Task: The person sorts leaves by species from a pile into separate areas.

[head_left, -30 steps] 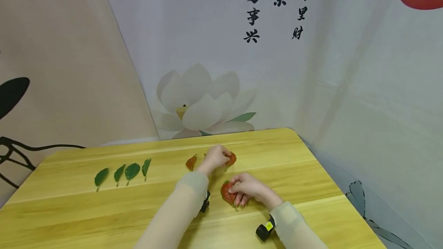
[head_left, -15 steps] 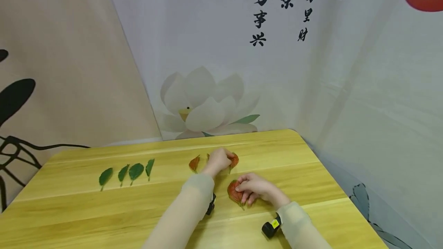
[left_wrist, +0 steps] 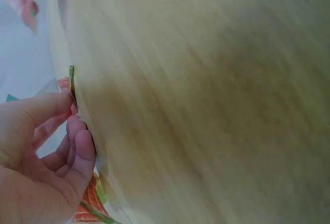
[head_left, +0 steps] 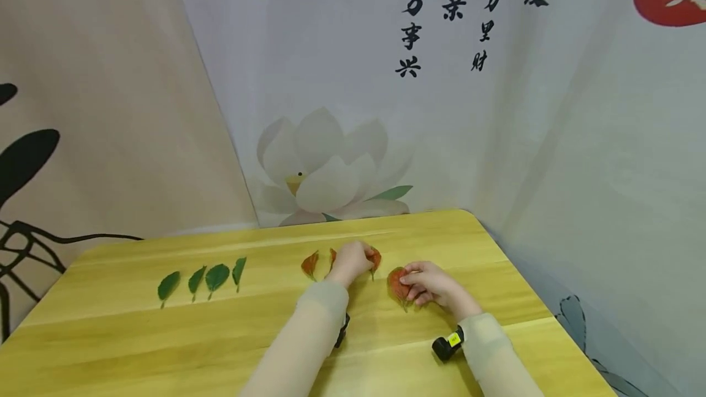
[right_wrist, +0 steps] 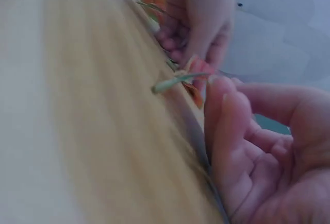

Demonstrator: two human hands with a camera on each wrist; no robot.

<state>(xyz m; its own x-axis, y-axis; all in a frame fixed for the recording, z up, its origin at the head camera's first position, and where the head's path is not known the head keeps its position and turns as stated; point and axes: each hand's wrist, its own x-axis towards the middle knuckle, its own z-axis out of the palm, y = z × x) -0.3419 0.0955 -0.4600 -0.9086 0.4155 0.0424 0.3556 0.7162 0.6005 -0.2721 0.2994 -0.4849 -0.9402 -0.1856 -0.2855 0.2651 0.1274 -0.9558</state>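
My left hand (head_left: 351,262) is at the back of the table, its thumb and fingertips pinching a small red leaf (head_left: 376,258). In the left wrist view that leaf's stem (left_wrist: 71,80) sticks up beside the thumb. My right hand (head_left: 436,287) pinches a larger red leaf (head_left: 397,285) by its right side, nearer the front. Its green stem (right_wrist: 170,83) points out past the fingertips in the right wrist view. Left of the left hand lies an orange-red leaf (head_left: 310,264), and another red leaf (head_left: 333,257) is partly hidden behind that hand.
Several green leaves lie in a row on the left of the wooden table (head_left: 165,348), among them a round one (head_left: 217,277) and a narrow one (head_left: 239,271). A printed cloth backdrop (head_left: 331,78) hangs behind the table's far edge.
My right hand has carried its red leaf to the right and farther from me. The left hand stays at the leaf at the back, and the head view has shifted slightly.
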